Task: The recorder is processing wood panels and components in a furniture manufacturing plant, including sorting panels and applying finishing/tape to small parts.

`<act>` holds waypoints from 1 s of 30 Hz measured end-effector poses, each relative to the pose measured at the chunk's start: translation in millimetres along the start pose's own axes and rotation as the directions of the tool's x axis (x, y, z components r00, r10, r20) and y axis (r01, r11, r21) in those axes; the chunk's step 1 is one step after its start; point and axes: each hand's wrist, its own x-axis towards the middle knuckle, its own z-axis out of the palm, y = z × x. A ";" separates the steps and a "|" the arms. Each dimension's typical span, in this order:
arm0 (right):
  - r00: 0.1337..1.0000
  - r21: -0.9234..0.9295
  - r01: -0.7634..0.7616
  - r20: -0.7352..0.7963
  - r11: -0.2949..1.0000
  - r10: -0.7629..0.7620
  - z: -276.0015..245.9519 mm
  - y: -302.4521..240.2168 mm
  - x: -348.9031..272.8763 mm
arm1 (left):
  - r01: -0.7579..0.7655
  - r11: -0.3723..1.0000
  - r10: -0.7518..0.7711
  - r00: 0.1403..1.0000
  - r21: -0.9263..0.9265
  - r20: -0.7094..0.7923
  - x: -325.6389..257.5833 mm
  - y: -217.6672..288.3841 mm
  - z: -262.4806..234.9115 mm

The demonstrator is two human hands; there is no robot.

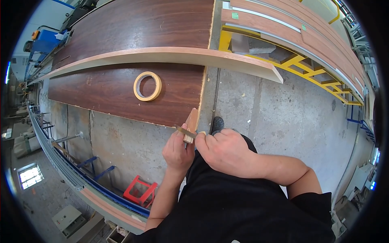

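My left hand is closed around a short strip of wood, near the front corner of the dark brown board. The strip's pale cut end points toward me. Across that end lies a narrow, flat metal tool, a file or a blade; which one I cannot tell. My right hand grips the tool's right end, its thumb close to the wood. A roll of yellow masking tape lies flat on the brown board, beyond my hands.
A long plank on edge crosses the board and juts past its right side. Wood panels rest on a yellow frame at the far right. Left stand a red plastic stool and a long rack with blue supports. Concrete floor surrounds me.
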 end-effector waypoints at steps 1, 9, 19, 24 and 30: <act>1.000 -0.013 -0.004 0.000 1.000 0.004 0.3 -0.6 0.0 | -0.006 1.000 0.006 1.000 0.009 -0.002 0.4 0.4 0.3; 0.998 0.022 -0.054 -0.029 0.998 0.055 11.0 1.0 2.0 | 0.010 1.000 -0.010 1.000 -0.014 0.001 -1.5 -1.3 -0.2; 0.999 0.057 -0.050 -0.007 0.997 0.051 7.7 -2.8 1.8 | 0.024 0.999 -0.023 0.999 -0.041 0.028 -2.1 -1.7 -3.8; 0.999 0.069 -0.040 -0.014 0.997 0.041 4.8 -4.2 3.6 | 0.034 0.998 -0.032 0.999 -0.052 0.040 -3.3 -7.5 -4.9; 0.999 0.041 -0.030 -0.040 0.999 0.032 7.1 -7.9 2.7 | 0.042 0.997 -0.039 0.998 -0.064 0.038 -1.8 -8.4 -6.8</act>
